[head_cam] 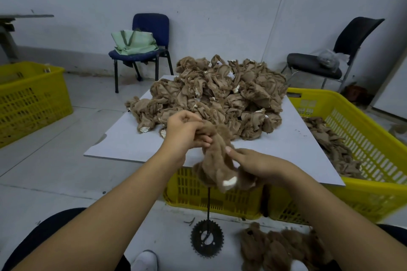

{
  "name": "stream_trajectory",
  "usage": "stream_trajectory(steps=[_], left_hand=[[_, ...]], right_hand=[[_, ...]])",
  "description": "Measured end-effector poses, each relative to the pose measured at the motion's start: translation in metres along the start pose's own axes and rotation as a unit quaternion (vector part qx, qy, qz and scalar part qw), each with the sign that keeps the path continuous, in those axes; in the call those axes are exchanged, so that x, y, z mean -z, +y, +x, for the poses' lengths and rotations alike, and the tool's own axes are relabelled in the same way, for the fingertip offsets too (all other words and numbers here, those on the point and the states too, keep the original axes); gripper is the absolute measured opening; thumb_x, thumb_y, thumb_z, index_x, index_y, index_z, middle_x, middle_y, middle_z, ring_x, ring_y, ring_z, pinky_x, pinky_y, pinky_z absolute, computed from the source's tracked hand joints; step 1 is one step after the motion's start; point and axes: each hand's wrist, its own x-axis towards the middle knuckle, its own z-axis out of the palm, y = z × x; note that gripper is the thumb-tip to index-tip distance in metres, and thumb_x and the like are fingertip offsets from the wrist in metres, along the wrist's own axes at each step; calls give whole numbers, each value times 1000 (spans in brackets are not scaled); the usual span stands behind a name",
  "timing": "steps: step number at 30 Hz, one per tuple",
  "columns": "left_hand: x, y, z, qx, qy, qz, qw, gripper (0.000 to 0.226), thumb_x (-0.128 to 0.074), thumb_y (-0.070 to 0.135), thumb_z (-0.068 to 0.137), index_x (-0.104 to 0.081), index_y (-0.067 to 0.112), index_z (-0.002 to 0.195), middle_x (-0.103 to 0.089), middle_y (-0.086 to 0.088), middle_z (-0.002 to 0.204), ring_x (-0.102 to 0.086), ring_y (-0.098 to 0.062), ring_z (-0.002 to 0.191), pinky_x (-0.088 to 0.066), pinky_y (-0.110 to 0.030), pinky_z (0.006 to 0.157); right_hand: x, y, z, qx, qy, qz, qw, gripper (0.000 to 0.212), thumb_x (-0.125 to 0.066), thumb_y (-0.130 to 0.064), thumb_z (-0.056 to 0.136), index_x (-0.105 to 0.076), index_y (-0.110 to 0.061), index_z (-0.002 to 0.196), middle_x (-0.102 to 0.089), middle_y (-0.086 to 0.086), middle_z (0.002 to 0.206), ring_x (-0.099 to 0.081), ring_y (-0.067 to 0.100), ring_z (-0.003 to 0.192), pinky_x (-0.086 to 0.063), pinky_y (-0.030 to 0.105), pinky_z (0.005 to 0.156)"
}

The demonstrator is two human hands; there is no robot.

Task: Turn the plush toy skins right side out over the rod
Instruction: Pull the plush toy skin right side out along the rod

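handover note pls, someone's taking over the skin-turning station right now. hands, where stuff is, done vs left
Left hand grips the top of the plush skin; right hand pinches its lower part. The skin hangs above the rod, which stands on a sprocket base.
Done: fuzzy turned skins piled on the floor by the base.
Left: finish this one, then the inside-out pile on the white board and the skins in the right yellow crate.

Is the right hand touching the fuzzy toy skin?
Touching. The head view shows the right hand pinching the fuzzy toy skin, fingers pressed into its fur.
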Motion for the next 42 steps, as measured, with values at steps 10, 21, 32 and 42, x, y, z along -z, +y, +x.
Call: stream_trajectory(steps=[10,21,32,42], left_hand=[[17,2,5,107,-70,111,986,26,-47,-15,77,-54,9,83,-71,-14,69,-64,-19,55,-55,-31,54],[15,4,5,77,-180,262,945,22,-56,-21,77,-60,1,83,-66,-17,95,-68,-34,92,-62,-49,77],[26,-25,14,131,-283,608,730,53,-74,11,85,-44,9,129,-55,-12,124,-57,-29,103,-53,-40,83],[20,-11,14,-166,-218,499,822,67,-60,35,72,-38,40,135,-33,16,143,-23,-7,134,-22,-40,107]], right_hand=[[-28,-7,20,-35,-40,368,928,53,-77,-38,84,-65,-6,126,-72,18,110,-71,29,96,-59,39,76],[-10,-21,4,236,124,254,930,21,-80,-17,83,-72,-22,101,-78,-8,92,-74,6,82,-55,19,57],[-35,-16,17,213,221,-125,944,31,-76,-35,83,-64,-30,111,-67,-12,99,-62,19,103,-43,54,98],[-37,-7,29,206,162,-185,947,36,-78,-37,79,-64,-17,105,-69,4,97,-64,24,90,-56,45,79]])
